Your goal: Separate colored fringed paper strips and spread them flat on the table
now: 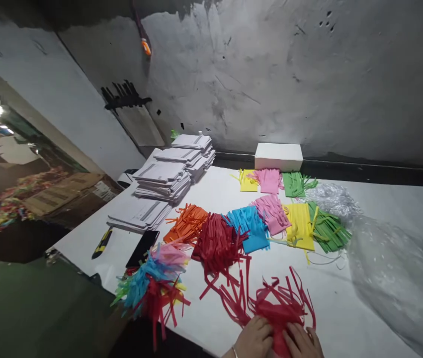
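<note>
At the front edge of the table, red fringed tissue paper (279, 313) lies with its cut strips spread away from me. My left hand (254, 338) is closed on its left side, fingers curled. My right hand (302, 341) grips the right side, fingers bent onto the paper; a ring shows on one finger. Just beyond lies a dark red fringed bundle (218, 241). A mixed-colour tassel garland (155, 278) hangs over the table edge to the left.
Orange (187, 223), blue (252, 228), pink (272, 214), yellow (300, 226) and green (328, 228) fringed bundles lie mid-table. Around them are paper stacks (162, 179), a utility knife (102, 242), a phone (142, 248), a white box (278, 156) and a clear plastic bag (397, 278).
</note>
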The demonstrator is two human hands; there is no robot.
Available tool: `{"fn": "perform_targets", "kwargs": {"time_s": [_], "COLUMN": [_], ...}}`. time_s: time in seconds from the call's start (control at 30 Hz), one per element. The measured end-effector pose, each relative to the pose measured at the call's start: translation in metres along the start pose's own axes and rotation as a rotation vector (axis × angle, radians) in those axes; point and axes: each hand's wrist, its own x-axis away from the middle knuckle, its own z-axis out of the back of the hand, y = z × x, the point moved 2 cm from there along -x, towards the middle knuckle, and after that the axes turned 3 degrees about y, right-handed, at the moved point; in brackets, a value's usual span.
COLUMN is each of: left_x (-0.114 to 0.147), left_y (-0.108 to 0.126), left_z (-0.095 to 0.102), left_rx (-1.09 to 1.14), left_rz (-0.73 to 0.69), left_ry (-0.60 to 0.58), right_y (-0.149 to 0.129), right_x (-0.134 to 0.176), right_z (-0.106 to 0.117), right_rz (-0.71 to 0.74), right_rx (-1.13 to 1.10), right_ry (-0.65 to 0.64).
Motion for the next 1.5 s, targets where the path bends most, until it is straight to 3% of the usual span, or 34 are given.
{"fn": "perform_targets", "kwargs": {"time_s": [0.17,0.27,0.37,0.43,0.53,0.6,0.7,0.83,0.93,1.1,1.33,1.5], "left_x": [0.004,-0.001,-0.005,-0.008,-0.011,-0.012,-0.015,-0.032,-0.05,-0.066,-0.065,-0.063], "left_y": [0.008,0.012,0.015,0.016,0.017,0.017,0.014,0.003,-0.006,-0.018,-0.023,-0.025], "left_z": [0.0,0.007,0.013,0.017,0.021,0.023,0.029,0.046,0.056,0.058,0.058,0.055], "left_rx": [0.006,0.042,0.104,0.135,0.171,0.206,0.214,0.141,0.094,0.02,-0.026,-0.049], "left_rz": [0.136,0.214,0.272,0.302,0.35,0.387,0.536,0.899,1.049,1.09,1.075,1.049], "left_ry": [-0.075,-0.077,-0.115,-0.146,-0.18,-0.202,-0.242,-0.303,-0.401,-0.47,-0.493,-0.461], "right_y": [0.01,0.032,0.044,0.04,0.017,0.007,0.01,0.022,0.023,0.023,0.034,0.011], "right_x": [0.023,0.044,0.055,0.044,0.008,-0.012,-0.024,-0.027,-0.035,-0.052,-0.052,-0.053], "right_z": [0.003,0.017,0.036,0.043,0.039,0.033,0.023,0.015,0.01,-0.002,-0.004,-0.004], "right_rz": [-0.286,-0.554,-0.785,-0.709,-0.203,-0.019,-0.106,-0.379,-0.525,-0.556,-0.56,-0.324], "right_rx": [0.101,0.18,0.204,0.093,-0.189,-0.269,-0.313,-0.313,-0.247,-0.193,-0.122,-0.227], "right_ry": [-0.119,-0.181,-0.101,-0.029,-0.033,-0.039,-0.055,-0.132,-0.161,-0.195,-0.177,-0.024]}}
